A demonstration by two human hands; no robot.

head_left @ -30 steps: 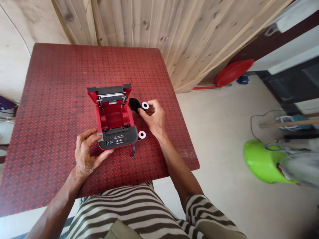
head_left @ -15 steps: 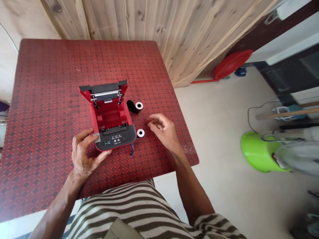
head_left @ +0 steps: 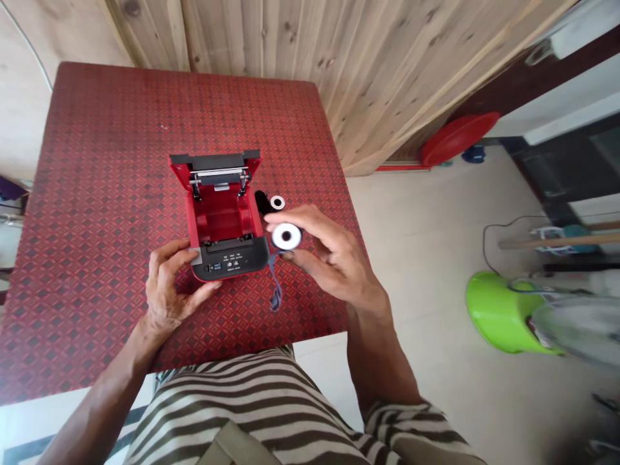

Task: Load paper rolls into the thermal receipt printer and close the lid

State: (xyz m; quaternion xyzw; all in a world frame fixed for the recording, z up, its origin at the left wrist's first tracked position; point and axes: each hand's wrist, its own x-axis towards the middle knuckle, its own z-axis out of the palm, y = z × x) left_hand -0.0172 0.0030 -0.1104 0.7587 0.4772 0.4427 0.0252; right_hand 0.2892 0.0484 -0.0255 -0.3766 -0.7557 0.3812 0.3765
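A red and black portable printer (head_left: 232, 258) sits on the table with its lid (head_left: 217, 169) raised and its red paper bay (head_left: 225, 216) bare inside. My left hand (head_left: 169, 281) grips the printer's front left corner, thumb along the front edge and fingers on the side. To the right of the printer, my right hand (head_left: 334, 252) pinches a paper roll (head_left: 285, 236) between thumb and fingers, its white end with a dark core facing up. From that roll hangs a loose dark blue strip (head_left: 276, 287). A second roll (head_left: 278, 203) with a black tail stands just behind my right fingertips.
The red patterned table (head_left: 106, 213) reaches a wooden plank wall (head_left: 271, 39) at the back. On the floor to the right are a lime green bucket (head_left: 489, 310) and a red round basin (head_left: 455, 139) leaning by the wall.
My right hand has closed on the nearer roll and lifted it beside the printer, its blue strip now hanging. My left hand stays on the printer. The view has shifted slightly.
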